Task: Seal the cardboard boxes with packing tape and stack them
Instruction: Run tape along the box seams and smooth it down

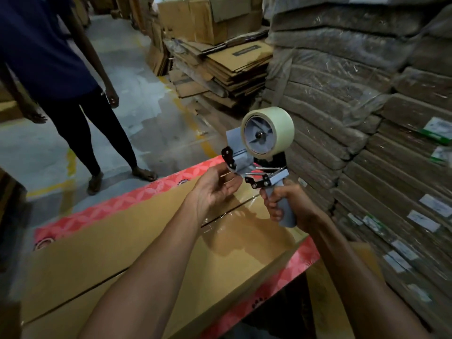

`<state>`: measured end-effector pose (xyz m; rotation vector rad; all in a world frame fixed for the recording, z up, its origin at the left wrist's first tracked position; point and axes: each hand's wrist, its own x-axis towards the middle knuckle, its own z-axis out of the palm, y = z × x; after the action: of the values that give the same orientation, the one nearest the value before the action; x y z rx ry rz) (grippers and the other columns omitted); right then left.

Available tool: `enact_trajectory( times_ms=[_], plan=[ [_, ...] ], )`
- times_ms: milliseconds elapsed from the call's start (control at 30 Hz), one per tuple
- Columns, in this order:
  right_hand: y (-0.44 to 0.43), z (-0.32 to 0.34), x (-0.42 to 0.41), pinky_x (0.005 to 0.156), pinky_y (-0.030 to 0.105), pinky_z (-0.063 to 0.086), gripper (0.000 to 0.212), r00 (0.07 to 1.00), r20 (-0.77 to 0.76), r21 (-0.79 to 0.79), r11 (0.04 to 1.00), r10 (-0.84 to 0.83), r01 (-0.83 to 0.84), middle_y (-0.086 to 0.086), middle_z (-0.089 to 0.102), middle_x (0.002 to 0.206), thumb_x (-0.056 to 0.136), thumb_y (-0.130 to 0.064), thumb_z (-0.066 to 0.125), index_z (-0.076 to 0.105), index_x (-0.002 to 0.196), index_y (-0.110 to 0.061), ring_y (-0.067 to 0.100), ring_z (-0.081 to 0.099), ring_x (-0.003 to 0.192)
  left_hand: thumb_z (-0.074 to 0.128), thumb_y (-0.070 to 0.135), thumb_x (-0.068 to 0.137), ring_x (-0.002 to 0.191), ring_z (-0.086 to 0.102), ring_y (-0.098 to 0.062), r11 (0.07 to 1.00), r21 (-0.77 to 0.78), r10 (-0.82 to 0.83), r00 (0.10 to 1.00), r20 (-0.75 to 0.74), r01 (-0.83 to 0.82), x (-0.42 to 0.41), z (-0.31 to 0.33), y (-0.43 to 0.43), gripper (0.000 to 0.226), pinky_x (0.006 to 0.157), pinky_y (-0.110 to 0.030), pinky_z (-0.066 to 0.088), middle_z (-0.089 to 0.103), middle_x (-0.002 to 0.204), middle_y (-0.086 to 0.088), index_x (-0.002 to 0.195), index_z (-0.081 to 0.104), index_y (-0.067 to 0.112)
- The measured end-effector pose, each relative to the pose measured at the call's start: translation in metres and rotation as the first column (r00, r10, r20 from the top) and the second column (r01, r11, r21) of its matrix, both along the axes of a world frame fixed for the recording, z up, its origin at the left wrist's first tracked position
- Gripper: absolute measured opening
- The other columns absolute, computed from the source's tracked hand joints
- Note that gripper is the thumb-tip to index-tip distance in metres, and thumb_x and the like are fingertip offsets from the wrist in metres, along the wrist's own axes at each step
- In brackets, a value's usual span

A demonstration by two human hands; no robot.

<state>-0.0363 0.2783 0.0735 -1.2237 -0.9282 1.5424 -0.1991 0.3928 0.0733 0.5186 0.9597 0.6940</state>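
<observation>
White labels on wrapped stacks: unreadable. Right hand: fingers wrapped round handle of grey plastic tape dispenser. Left hand: fingers loosely spread, touching its front. Long brown cardboard box beneath.

We count two hands: the left hand and the right hand. Between them and just above is one tape dispenser, carrying one roll of tape. Under both hands lies one long cardboard box, with two pink patterned bands, one beyond the hands and one nearer than them. Beyond the left hand stands one other person, wearing two sandals. Far beyond the hands we make out one pile of flattened cartons and, behind it, what look like two upright cartons. To the right of the right hand rise wrapped bundles, too many and too overlapped for us to count.
</observation>
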Motion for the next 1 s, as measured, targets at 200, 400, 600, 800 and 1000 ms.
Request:
enact_trajectory(
  times_ms=[200, 400, 600, 800, 1000],
  plan=[
    [0.012, -0.006, -0.01, 0.046, 0.023, 0.034, 0.021, 0.995, 0.089, 0.057, 0.998, -0.037, 0.032, 0.005, 0.047, 0.06, 0.062, -0.008, 0.056, 0.053, 0.083, -0.004, 0.015, 0.039, 0.043, 0.051, 0.002, 0.097, 0.051, 0.062, -0.015, 0.996, -0.095, 0.002, 0.999, 0.05, 0.002, -0.018, -0.008, 0.026, 0.033, 0.052, -0.028, 0.06, 0.06, 0.059, -0.01, 0.067, 0.064, -0.001],
    [0.018, -0.002, -0.017, 0.046, 0.023, 0.034, 0.026, 0.986, 0.136, 0.093, 0.992, -0.095, 0.083, 0.006, 0.049, 0.062, 0.06, -0.007, 0.055, 0.054, 0.085, -0.003, 0.016, 0.04, 0.045, 0.053, 0.035, 0.1, 0.035, 0.054, -0.015, 0.99, -0.055, -0.122, 0.986, 0.111, 0.129, -0.012, 0.001, 0.041, 0.056, 0.037, -0.022, 0.048, 0.053, 0.045, -0.005, 0.054, 0.061, 0.005],
    [0.021, 0.0, -0.009, 0.046, 0.025, 0.035, 0.022, 0.981, 0.136, 0.077, 0.989, -0.136, 0.126, 0.005, 0.048, 0.066, 0.073, -0.012, 0.063, 0.052, 0.091, -0.008, 0.014, 0.041, 0.049, 0.055, -0.013, 0.086, 0.049, 0.055, -0.018, 0.966, 0.128, -0.187, 0.95, -0.251, 0.224, -0.002, 0.004, 0.064, 0.019, 0.043, -0.024, 0.046, 0.06, 0.053, -0.012, 0.072, 0.058, 0.0],
    [0.016, 0.002, -0.004, 0.046, 0.024, 0.04, 0.011, 0.934, 0.305, 0.007, 0.981, -0.188, 0.195, 0.002, 0.055, 0.066, 0.088, -0.005, 0.064, 0.055, 0.096, -0.007, 0.011, 0.049, 0.051, 0.045, -0.013, 0.086, 0.048, 0.057, -0.019, 0.866, 0.331, -0.158, 0.833, -0.53, 0.375, 0.007, 0.012, 0.104, 0.027, 0.045, -0.024, 0.046, 0.063, 0.054, -0.011, 0.071, 0.063, -0.001],
    [0.012, 0.005, 0.0, 0.049, 0.024, 0.041, 0.008, 0.92, 0.344, -0.064, 0.973, -0.188, 0.223, 0.002, 0.057, 0.069, 0.088, -0.007, 0.064, 0.058, 0.094, -0.008, 0.011, 0.05, 0.054, 0.052, -0.017, 0.082, 0.051, 0.058, -0.02, 0.816, 0.356, -0.161, 0.771, -0.616, 0.455, 0.023, 0.007, 0.113, 0.033, 0.048, -0.026, 0.054, 0.059, 0.045, -0.005, 0.056, 0.059, 0.002]
  ],
)
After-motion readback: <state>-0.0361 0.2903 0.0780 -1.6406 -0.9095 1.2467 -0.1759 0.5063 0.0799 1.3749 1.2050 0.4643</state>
